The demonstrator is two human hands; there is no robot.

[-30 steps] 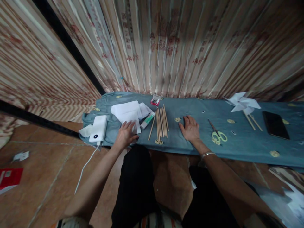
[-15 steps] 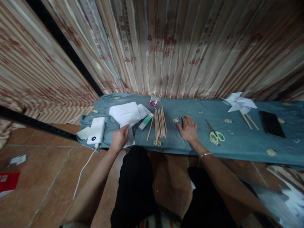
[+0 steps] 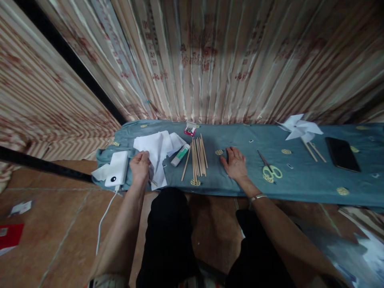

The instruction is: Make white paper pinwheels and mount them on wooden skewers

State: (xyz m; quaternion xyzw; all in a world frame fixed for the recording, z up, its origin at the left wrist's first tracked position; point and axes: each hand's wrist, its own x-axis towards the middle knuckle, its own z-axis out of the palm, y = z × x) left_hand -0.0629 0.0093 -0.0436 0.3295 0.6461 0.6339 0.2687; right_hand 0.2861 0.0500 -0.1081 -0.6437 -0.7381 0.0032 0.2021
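Note:
My left hand (image 3: 140,165) is closed on the near left edge of a white paper sheet (image 3: 156,150) and lifts it off the stack on the blue cloth (image 3: 228,182). My right hand (image 3: 236,165) lies flat and open on the cloth, fingers spread, holding nothing. Between the hands lie a row of several wooden sticks (image 3: 197,158) and a green-and-white glue tube (image 3: 180,155). A white power bank (image 3: 116,174) with a cable sits just left of my left hand.
Yellow-handled scissors (image 3: 270,170) lie right of my right hand. A white paper pinwheel (image 3: 298,129) on sticks and a black phone (image 3: 342,154) are at the far right. A small red-and-white box (image 3: 189,130) sits by the striped curtain. Paper scraps and a red item (image 3: 10,236) lie on the tiled floor.
My left hand moved left and curled onto the sheet's edge, lifting and turning the paper over. My right hand stayed flat on the cloth. The camera tilted slightly.

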